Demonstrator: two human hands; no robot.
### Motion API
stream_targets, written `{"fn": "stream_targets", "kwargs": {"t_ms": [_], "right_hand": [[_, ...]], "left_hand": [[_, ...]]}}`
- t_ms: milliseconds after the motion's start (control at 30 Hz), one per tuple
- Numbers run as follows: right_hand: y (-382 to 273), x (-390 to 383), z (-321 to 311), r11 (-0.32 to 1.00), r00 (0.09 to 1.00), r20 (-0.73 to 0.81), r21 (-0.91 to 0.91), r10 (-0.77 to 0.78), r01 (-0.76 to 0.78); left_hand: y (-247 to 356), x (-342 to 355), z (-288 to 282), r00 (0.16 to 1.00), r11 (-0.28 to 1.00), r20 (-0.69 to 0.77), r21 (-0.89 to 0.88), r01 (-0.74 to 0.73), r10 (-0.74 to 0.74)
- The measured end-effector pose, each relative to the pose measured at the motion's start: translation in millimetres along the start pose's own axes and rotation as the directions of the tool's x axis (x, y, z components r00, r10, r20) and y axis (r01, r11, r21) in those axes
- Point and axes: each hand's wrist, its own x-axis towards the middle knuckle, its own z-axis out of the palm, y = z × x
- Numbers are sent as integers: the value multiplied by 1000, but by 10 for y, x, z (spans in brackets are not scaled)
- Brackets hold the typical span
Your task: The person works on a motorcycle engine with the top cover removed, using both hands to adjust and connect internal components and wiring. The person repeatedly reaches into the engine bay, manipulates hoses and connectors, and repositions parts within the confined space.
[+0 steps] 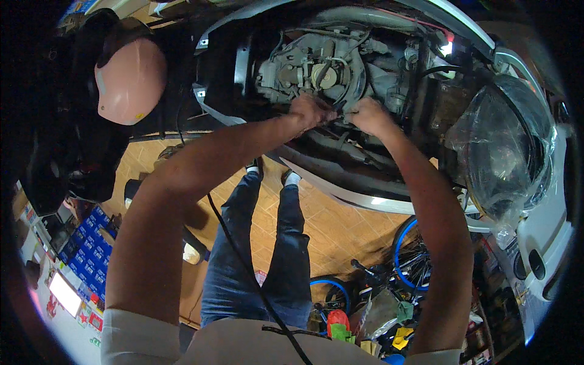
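Observation:
Both my arms reach into the open body of a scooter, where a grey, dusty engine [292, 73] lies exposed. At the engine's near side, my left hand [311, 111] is closed, its fingertips pinched on something small and dark that I cannot make out. A short gap separates it from my right hand [369, 115], which is also closed, thumb and finger pressed together near a dark hose [359, 82]. Whatever the right fingers hold is hidden. Just beyond the left hand sits a round, pale engine part [324, 76].
A pink helmet [137, 82] rests at the left. Clear plastic sheeting [499, 146] covers the scooter's part at the right. The white body panel [353, 198] curves in front of my legs. Blue-rimmed wheels [398, 255] and clutter stand lower right; blue boxes [91, 246] lie lower left.

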Motion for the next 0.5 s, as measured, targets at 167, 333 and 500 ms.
{"fn": "stream_targets", "kwargs": {"t_ms": [167,333,500], "right_hand": [[-107,90,99,606,929,327,709,171,-361],[-166,71,117,482,912,274,781,306,-397],[-151,235,106,306,903,-235,944,360,123]], "left_hand": [[-152,85,225,992,997,-122,-76,-19,9],[-623,458,47,807,807,119,-226,-545,579],[-751,634,-179,971,923,163,316,-218,173]]}}
